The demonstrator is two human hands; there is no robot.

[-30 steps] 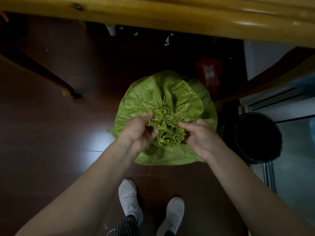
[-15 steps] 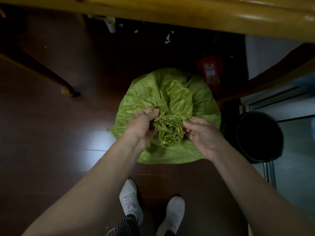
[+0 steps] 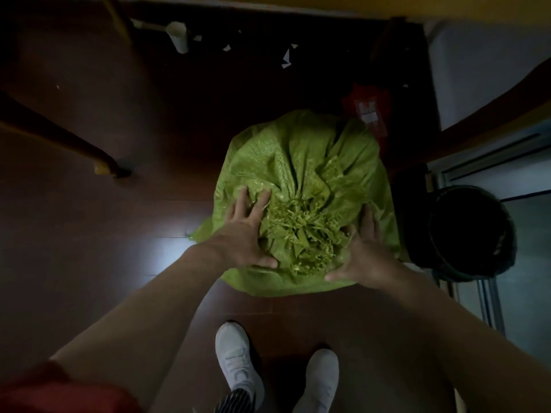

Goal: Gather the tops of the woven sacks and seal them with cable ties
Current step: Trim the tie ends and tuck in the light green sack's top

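Here left hand (image 3: 247, 236) and right hand (image 3: 364, 254) press open-palmed, gripping nothing, on crinkly green woven sack (image 3: 298, 156).

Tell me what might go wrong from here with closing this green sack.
1. Both the left hand and right hand lie flat on the green woven sack beside its frayed gathered top; nothing grips it, so the bunch may spread open.
2. No cable tie shows, so fetching one likely leaves the top unheld.
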